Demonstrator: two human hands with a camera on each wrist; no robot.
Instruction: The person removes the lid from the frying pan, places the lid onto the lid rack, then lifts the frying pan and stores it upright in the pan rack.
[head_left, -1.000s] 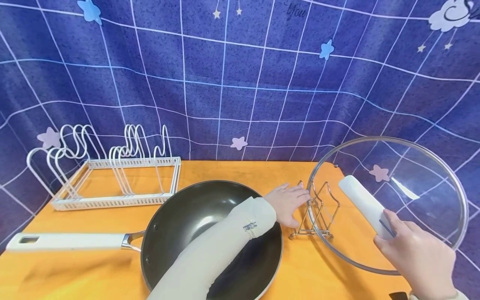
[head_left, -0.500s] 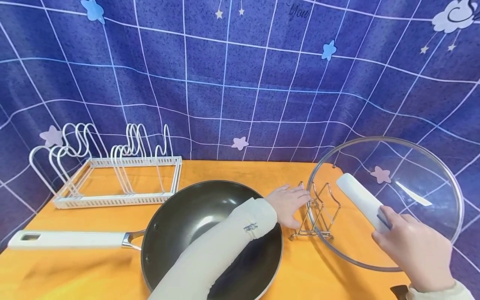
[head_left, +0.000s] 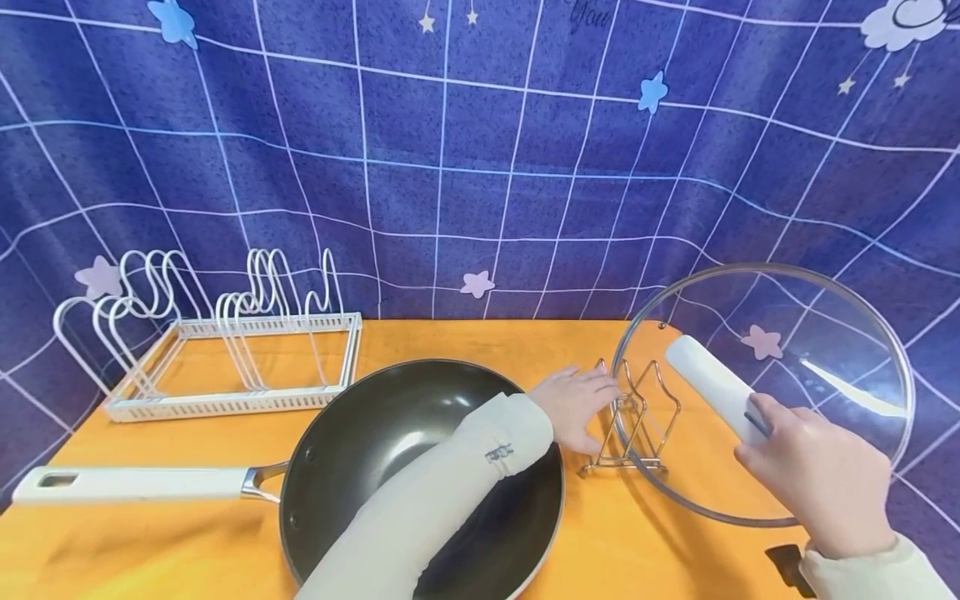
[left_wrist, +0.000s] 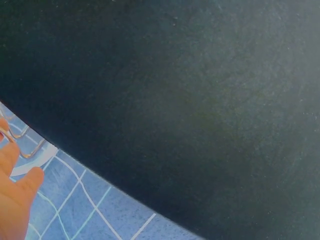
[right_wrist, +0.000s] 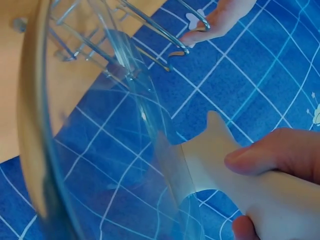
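Observation:
In the head view my right hand [head_left: 821, 479] grips the long white handle [head_left: 708, 379] of a large glass lid [head_left: 832, 333] with a metal rim. The lid stands tilted on edge, its left rim between the wires of a small metal rack [head_left: 628, 462]. My left hand [head_left: 573, 408] reaches across the wok, fingers extended and thumb apart, fingertips at the rack's left wire loop. The left wrist view shows the fingers [left_wrist: 9, 159] at the wires beside the wok's dark surface [left_wrist: 175, 100]. Up close, the right wrist view shows thumb and fingers around the white handle [right_wrist: 210, 157].
A dark wok [head_left: 360, 433] with a white handle [head_left: 142, 483] fills the front middle of the orange table [head_left: 450, 337]. At the back left stands a white rack [head_left: 232, 402] with tall wire loops. A blue gridded curtain [head_left: 480, 200] hangs behind. A small dark object [head_left: 787, 562] lies by my right sleeve.
The lid and my right hand have shifted slightly left and up in the head view. My left hand stays at the small rack, and the wok has not moved.

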